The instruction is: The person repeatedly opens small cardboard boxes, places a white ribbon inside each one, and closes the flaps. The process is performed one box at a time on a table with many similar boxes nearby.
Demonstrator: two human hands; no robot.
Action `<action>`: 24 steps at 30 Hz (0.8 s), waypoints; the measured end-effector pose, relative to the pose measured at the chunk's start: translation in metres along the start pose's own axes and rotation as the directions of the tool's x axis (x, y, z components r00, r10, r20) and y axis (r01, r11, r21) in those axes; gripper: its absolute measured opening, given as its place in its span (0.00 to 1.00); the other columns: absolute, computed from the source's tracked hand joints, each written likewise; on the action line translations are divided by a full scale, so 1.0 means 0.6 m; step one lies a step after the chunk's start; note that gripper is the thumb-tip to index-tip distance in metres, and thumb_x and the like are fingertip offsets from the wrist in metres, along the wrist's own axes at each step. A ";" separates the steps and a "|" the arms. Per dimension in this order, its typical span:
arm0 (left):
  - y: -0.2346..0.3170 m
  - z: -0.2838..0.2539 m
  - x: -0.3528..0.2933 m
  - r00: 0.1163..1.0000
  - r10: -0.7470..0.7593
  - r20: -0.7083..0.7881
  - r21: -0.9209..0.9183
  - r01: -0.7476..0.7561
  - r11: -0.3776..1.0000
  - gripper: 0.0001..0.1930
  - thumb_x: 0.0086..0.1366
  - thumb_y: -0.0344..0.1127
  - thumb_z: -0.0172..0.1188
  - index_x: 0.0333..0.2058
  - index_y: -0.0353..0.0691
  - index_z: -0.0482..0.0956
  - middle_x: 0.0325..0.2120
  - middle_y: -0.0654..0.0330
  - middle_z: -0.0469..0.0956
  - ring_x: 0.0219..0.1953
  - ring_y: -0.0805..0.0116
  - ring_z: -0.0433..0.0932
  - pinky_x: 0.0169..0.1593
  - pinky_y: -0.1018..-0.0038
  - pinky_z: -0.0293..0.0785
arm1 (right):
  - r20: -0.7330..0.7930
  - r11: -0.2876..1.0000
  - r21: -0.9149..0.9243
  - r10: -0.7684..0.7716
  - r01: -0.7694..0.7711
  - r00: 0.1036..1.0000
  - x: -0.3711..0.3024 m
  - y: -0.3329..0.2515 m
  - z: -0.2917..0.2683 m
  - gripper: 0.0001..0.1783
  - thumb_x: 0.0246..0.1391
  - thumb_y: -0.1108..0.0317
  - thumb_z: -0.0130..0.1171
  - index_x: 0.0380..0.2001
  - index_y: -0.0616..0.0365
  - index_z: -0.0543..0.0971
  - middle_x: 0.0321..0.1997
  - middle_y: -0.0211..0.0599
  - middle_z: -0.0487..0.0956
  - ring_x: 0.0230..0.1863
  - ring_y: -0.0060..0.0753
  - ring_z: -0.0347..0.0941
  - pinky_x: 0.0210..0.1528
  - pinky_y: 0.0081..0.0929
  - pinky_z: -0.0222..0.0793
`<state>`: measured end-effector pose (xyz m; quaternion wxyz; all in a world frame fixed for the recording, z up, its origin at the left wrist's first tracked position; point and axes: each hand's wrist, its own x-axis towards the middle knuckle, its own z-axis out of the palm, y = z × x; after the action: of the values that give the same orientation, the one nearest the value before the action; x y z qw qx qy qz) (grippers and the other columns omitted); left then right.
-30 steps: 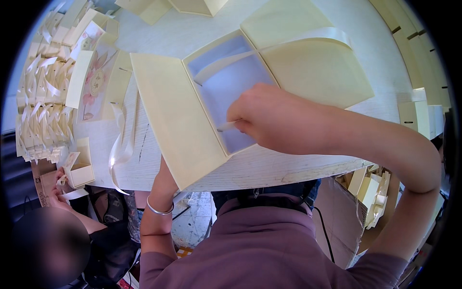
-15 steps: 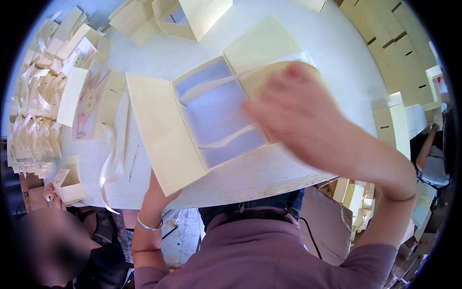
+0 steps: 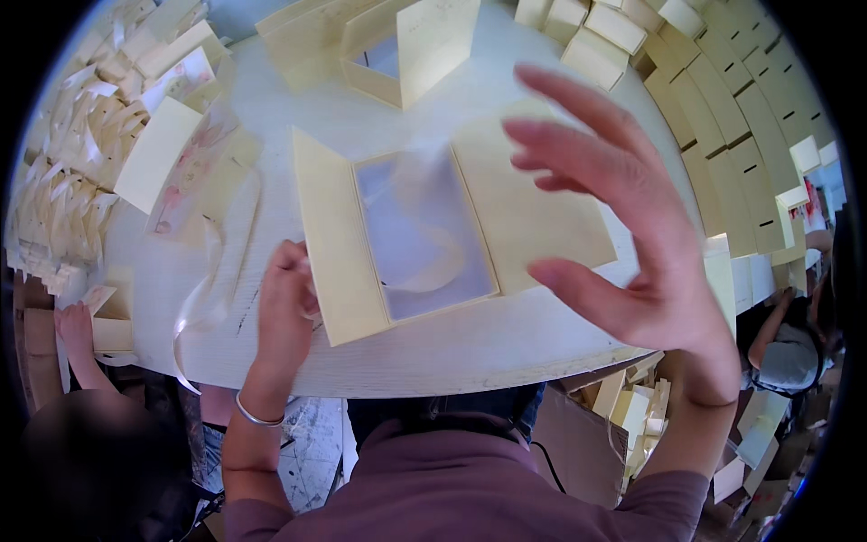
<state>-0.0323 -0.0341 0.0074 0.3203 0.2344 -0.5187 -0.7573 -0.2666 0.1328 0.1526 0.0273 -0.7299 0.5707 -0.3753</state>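
On the white table (image 3: 406, 372), toward the near middle, a cream box (image 3: 456, 217) is being kept open, its pale lilac inside being shown between a left flap (image 3: 336, 262) and a right flap (image 3: 564, 226). By the left flap's outer edge, the left hand (image 3: 286, 303) is being held with fingers curled; whether anything is being gripped there cannot be told. Above the right flap, the right hand (image 3: 664, 235) is being held up wide open, its fingers and thumb being spread well apart, clear of the box. The hands are being kept apart, one on either side of the box. Inside the box, a pale ribbon (image 3: 442, 271) is being blurred. At the far side, another open box (image 3: 436, 50) is being supported by the table, while at far right, stacked boxes (image 3: 745, 154) are being seen.
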 end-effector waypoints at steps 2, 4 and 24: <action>0.008 -0.033 0.003 0.990 -0.115 -0.086 -0.362 0.077 0.929 0.05 0.60 0.35 0.46 0.33 0.42 0.66 0.20 0.67 0.66 0.17 0.84 0.57 0.18 0.87 0.54 | -0.040 1.000 -0.012 0.003 -0.004 0.999 -0.002 0.009 0.047 0.28 0.37 0.74 0.59 0.47 0.62 0.68 0.50 0.49 0.64 0.43 0.38 0.69 0.42 0.28 0.66; 0.015 -0.055 0.007 0.987 -0.092 -0.129 -0.476 0.020 0.879 0.05 0.62 0.36 0.43 0.30 0.44 0.65 0.14 0.72 0.57 0.14 0.86 0.48 0.13 0.87 0.44 | 0.025 1.000 -0.013 0.028 -0.027 0.999 -0.023 0.014 0.115 0.23 0.40 0.65 0.60 0.42 0.62 0.70 0.34 0.45 0.72 0.38 0.42 0.69 0.35 0.30 0.67; 0.029 -0.265 -0.297 0.071 0.870 -0.487 0.872 -0.010 0.489 0.12 0.57 0.42 0.51 0.28 0.36 0.68 0.29 0.56 0.66 0.34 0.65 0.66 0.41 0.68 0.63 | 0.071 0.705 -0.305 -0.653 0.640 0.754 0.184 0.140 0.323 0.26 0.48 0.53 0.50 0.46 0.58 0.67 0.54 0.51 0.61 0.56 0.46 0.57 0.60 0.45 0.47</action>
<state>0.2033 -0.0099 -0.0281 0.6838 0.5297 -0.5002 -0.0403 -0.2154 -0.0658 0.0311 -0.2331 -0.8700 0.3308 -0.2818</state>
